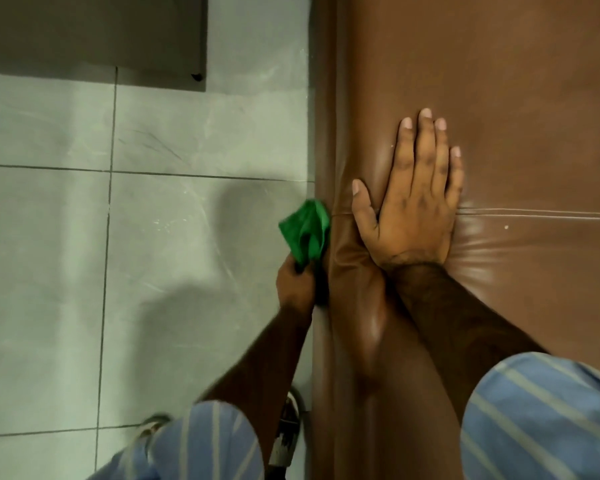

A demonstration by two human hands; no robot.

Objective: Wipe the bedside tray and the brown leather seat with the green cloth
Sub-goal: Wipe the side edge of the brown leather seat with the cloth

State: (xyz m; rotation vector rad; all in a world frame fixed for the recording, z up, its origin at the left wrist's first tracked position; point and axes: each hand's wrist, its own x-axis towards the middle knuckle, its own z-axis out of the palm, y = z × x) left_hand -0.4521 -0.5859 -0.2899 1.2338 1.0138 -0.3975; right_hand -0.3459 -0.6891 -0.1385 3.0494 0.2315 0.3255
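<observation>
Green cloth: a crumpled bright green cloth [305,232] is pressed against the left side edge of the seat, just below the level of the top face, close to where the cross seam meets that edge.
Left hand: the left hand [297,287] is closed around the lower part of the cloth, with the upper part sticking out free above the fist; the hand is beside the seat, over the floor, not on the top.
Brown leather seat: the glossy brown leather seat [499,98] fills the right side of the view; a seam runs across it, and a few small pale specks are visible on the top face near that seam.
Right hand: the right hand [413,202] lies flat and spread on the top face near the left edge, across the seam, holding nothing; I judge it is only for support.
Bedside tray: it is not in view, so I cannot tell if it is wiped or not.
Progress: the work seems to be on the seat part of the task, at the side edge. The top face shines, but the shine alone does not prove wiping; the specks suggest some of the top is possibly left to do.
Surroundings: a grey tiled floor [84,237] is on the left, and blue striped sleeves [534,420] show at the bottom edge.
</observation>
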